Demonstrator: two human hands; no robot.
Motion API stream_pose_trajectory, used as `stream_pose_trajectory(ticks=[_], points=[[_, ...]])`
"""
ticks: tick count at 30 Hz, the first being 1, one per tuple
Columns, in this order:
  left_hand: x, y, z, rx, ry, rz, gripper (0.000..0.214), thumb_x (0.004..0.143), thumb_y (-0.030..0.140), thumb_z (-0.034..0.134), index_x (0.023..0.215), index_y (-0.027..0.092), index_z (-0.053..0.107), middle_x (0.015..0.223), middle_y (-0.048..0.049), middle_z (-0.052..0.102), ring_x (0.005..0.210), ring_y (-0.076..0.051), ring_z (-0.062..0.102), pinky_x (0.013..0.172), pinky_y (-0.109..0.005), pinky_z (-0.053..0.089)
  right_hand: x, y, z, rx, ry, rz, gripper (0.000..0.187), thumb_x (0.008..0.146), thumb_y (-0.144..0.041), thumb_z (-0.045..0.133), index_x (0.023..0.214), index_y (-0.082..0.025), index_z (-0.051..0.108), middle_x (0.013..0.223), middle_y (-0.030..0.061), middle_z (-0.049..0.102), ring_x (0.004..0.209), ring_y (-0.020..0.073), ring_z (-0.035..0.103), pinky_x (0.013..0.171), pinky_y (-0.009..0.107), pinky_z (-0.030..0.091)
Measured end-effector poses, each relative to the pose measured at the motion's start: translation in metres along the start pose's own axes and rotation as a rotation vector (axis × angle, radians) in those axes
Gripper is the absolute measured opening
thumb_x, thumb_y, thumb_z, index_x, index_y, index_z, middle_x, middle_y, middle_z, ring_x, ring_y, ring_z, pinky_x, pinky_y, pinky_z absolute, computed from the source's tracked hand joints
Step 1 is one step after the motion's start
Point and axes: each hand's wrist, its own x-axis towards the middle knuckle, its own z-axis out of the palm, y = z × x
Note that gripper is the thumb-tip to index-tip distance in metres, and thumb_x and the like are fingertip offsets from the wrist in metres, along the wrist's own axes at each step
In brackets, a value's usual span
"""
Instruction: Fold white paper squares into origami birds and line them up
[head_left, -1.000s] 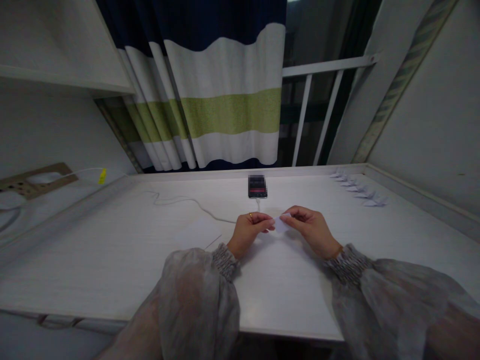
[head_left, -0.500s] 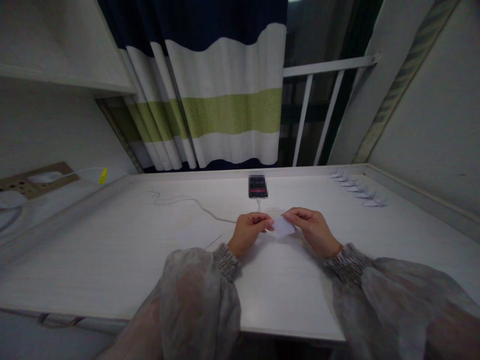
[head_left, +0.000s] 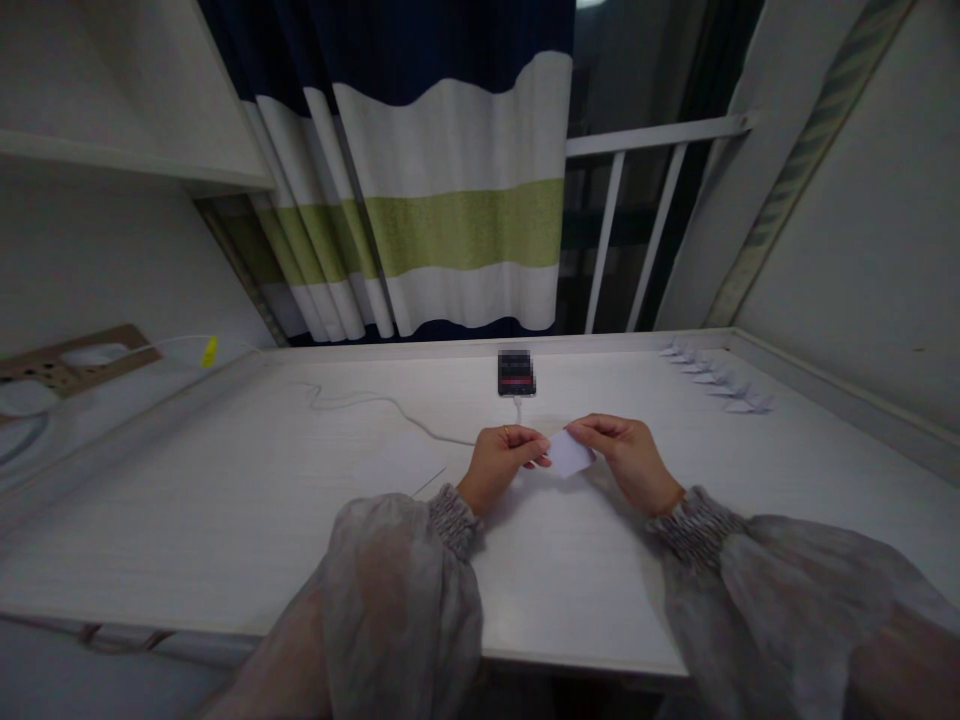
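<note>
While the left hand [head_left: 499, 464] pinches the left corner of a small white paper [head_left: 570, 456] between thumb and fingers, the right hand [head_left: 631, 462] grips its upper right edge, so both hands are narrowed on it. The paper is in front of the phone [head_left: 517, 374] and slightly to its right, its lower edge hanging between the hands; whether that edge touches the table [head_left: 577, 600] is hard to tell. The phone lies near the table's back edge, a white plug [head_left: 518, 408] at its near end. Left of the phone, a pale cable [head_left: 397, 403] curves across the table and disappears behind the left hand. A larger white sheet [head_left: 397, 468] lies in front of the phone, farther left. Well right of the phone, a row of small folded papers [head_left: 718, 379] sits near the raised border [head_left: 825, 395]. A wide stretch of table top separates that row from the right hand; another reaches from the small white paper to the front edge.
</note>
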Motion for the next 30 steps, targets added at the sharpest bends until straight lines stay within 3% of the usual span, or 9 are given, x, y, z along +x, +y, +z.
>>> stream_pose_trajectory(ticks=[7,11,22,30], points=[[-0.0001,-0.0012,-0.0012,0.002,-0.057,-0.001,0.021,0.056,0.028,0.069,0.066,0.011,0.063,0.053,0.0005,0.058,0.046,-0.006,0.047,0.048,-0.019,0.034,-0.001,-0.0014,0.0009,-0.056,-0.055,-0.001,0.023,0.058,-0.036,0.064,0.059,-0.013,0.064,0.056,0.0007,0.057,0.053,0.0107,0.046,0.052,0.025,0.035],[0.0005,-0.0047,-0.0001,0.01,-0.083,0.012,0.024,0.056,0.031,0.069,0.067,0.011,0.065,0.062,-0.0029,0.061,0.054,-0.008,0.05,0.053,-0.021,0.038,-0.0024,-0.0003,0.0044,-0.101,-0.096,-0.018,0.022,0.059,-0.036,0.063,0.059,-0.014,0.064,0.054,0.0001,0.057,0.053,0.0108,0.046,0.052,0.025,0.035],[0.002,-0.0024,-0.0003,-0.061,0.079,0.022,0.017,0.052,0.028,0.071,0.058,0.013,0.064,0.05,0.0019,0.055,0.048,-0.006,0.042,0.051,-0.021,0.035,-0.0048,0.0021,0.0089,0.023,-0.135,0.06,0.026,0.062,-0.04,0.061,0.068,-0.015,0.065,0.059,-0.0005,0.058,0.053,0.0096,0.047,0.05,0.024,0.035],[0.0006,-0.0041,-0.001,-0.016,-0.051,0.017,0.021,0.057,0.03,0.068,0.06,0.011,0.061,0.051,0.0025,0.051,0.046,-0.004,0.038,0.047,-0.02,0.027,-0.0028,0.0002,0.005,0.017,-0.148,0.06,0.02,0.06,-0.033,0.063,0.059,-0.013,0.063,0.056,-0.0009,0.056,0.054,0.0099,0.045,0.053,0.024,0.033]])
